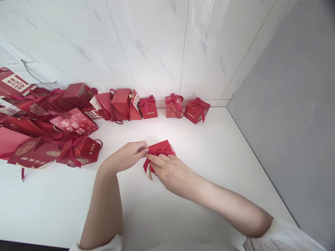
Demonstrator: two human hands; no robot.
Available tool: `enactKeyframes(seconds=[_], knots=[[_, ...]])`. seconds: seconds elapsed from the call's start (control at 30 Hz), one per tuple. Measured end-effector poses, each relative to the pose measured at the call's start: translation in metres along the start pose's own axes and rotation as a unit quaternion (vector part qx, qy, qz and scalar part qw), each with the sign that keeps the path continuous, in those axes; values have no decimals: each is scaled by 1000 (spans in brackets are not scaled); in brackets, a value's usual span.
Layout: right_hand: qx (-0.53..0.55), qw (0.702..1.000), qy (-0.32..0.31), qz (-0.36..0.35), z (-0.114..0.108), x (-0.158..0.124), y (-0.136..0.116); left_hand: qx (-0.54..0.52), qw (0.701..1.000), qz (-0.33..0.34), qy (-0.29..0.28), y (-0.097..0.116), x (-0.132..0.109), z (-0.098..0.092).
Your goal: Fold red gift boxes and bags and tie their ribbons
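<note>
Box [161, 146] sits mid table [214, 153]. Left hand [129, 154] pinches ribbon [146, 166], right hand [170, 171] grasps box, fingertips on ribbon. Risks: thin ribbon likely slips from pinch; light box could skid or tip on slick top if tugged sideways

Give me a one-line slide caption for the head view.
Left hand and right hand pinch the ribbon on a small red box; ribbon-tied boxes line the wall.
</note>
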State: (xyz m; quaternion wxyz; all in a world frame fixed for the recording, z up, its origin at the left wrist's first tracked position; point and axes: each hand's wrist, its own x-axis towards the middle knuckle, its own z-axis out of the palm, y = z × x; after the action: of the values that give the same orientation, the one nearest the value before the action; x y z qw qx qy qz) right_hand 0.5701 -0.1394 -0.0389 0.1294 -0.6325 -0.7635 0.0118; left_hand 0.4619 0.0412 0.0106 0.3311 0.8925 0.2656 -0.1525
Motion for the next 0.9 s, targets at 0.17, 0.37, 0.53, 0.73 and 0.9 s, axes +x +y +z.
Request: enactKeyframes(seconds=[0.17,0.37,0.53,0.73,0.9], knots=[[112,994,-13,-13,-10,-1,11,15,1000,9,1,-1,1,-1],[251,964,-82,-7,-37,-15,35,18,1000,-4,-5,-2,1,-2],[229,966,-120,16,-39,-16,38,72,997,-26,20,1,4,5],[266,959,-97,4,-42,-19,33,114,990,-59,59,5,8,14],[326,942,-78,10,-49,-20,43,102,992,-63,46,4,8,12]])
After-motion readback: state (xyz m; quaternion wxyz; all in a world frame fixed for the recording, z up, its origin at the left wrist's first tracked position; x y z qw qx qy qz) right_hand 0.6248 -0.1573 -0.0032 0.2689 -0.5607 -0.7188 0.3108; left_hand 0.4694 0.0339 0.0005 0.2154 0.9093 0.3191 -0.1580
